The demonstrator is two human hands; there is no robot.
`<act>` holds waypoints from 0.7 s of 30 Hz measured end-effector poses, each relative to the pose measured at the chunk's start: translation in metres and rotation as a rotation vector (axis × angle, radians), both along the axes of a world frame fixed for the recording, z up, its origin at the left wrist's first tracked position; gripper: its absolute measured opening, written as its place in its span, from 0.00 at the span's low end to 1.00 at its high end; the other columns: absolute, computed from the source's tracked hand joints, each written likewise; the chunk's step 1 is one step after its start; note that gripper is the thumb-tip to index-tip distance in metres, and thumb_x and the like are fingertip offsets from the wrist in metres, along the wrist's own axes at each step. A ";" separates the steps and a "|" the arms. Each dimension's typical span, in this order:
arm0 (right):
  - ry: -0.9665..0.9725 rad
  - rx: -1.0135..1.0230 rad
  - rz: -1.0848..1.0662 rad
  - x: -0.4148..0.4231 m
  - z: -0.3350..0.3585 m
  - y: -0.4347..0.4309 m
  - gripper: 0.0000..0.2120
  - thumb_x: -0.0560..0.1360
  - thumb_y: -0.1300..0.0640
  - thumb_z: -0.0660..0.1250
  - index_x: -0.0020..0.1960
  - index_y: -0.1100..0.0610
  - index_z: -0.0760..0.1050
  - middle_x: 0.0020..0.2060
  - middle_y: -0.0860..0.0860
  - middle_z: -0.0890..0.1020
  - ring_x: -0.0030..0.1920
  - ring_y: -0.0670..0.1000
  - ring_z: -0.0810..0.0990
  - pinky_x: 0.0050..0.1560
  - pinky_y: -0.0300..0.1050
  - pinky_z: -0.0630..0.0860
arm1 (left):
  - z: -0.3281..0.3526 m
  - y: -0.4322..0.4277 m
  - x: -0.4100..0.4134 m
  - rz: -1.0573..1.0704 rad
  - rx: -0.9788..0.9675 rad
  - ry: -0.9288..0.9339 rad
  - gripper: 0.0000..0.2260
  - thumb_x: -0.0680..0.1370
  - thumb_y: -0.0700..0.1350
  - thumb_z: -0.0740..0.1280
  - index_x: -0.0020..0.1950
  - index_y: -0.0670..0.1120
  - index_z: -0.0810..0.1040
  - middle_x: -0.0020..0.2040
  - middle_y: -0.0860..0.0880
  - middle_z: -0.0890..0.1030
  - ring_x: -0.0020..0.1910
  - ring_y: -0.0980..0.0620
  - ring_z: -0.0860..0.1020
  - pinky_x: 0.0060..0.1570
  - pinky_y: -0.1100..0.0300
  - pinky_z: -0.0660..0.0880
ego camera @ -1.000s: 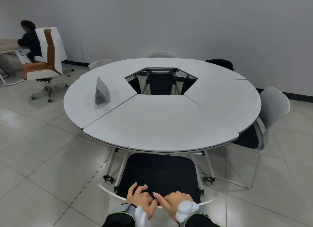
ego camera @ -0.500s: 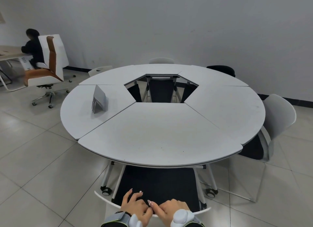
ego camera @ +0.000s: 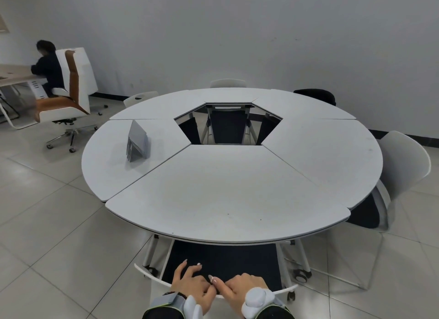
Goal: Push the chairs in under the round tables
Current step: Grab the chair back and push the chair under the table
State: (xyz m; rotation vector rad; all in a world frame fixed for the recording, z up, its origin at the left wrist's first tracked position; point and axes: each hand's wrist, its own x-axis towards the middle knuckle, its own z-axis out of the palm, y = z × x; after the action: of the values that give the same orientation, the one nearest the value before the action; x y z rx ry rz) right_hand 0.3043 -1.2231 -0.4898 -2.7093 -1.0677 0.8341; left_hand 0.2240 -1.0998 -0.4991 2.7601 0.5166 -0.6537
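A round white table [ego camera: 228, 195], built of wedge sections with a hexagonal hole in the middle, fills the view. Right below me is a white chair with a black seat [ego camera: 225, 259], its seat partly under the table's near edge. My left hand [ego camera: 192, 287] and my right hand [ego camera: 240, 289] both rest on the top edge of its backrest, side by side, fingers curled over it. Another white chair [ego camera: 403, 166] stands at the table's right side, its black seat partly under the top.
More chairs sit tucked in at the far side: a white one [ego camera: 228, 82], a white one [ego camera: 140, 98] and a black one [ego camera: 316, 95]. A grey folded stand [ego camera: 139, 141] sits on the table. A person sits in an orange-white office chair [ego camera: 69, 97] at a desk at far left.
The chair under my hands has slid forward under the table; less of its black seat shows. I have stepped closer and the table fills more of the view.
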 end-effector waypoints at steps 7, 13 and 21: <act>-0.035 0.007 0.024 0.017 -0.002 0.010 0.35 0.77 0.30 0.41 0.36 0.53 0.76 0.47 0.56 0.82 0.50 0.56 0.80 0.45 0.45 0.66 | -0.002 0.010 0.017 0.026 0.030 -0.038 0.24 0.79 0.52 0.46 0.59 0.49 0.80 0.63 0.55 0.78 0.75 0.59 0.55 0.76 0.52 0.40; -0.094 0.014 0.042 0.035 0.001 0.020 0.36 0.78 0.32 0.42 0.44 0.54 0.80 0.48 0.56 0.82 0.54 0.57 0.80 0.44 0.45 0.66 | -0.004 0.020 0.035 0.014 0.060 -0.071 0.24 0.80 0.51 0.45 0.57 0.49 0.81 0.62 0.55 0.78 0.76 0.57 0.55 0.76 0.53 0.41; -0.094 0.015 0.061 0.051 -0.003 0.024 0.35 0.78 0.31 0.41 0.36 0.53 0.76 0.44 0.55 0.80 0.45 0.55 0.75 0.45 0.45 0.66 | -0.004 0.026 0.051 0.011 0.070 -0.070 0.24 0.80 0.51 0.45 0.60 0.49 0.79 0.63 0.53 0.77 0.75 0.56 0.56 0.75 0.54 0.44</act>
State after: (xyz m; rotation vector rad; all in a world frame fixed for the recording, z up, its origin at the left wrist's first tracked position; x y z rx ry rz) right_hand 0.3548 -1.1989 -0.4930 -2.7404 -1.1766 0.7103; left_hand 0.2746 -1.0735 -0.5034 2.8315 0.5484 -0.5448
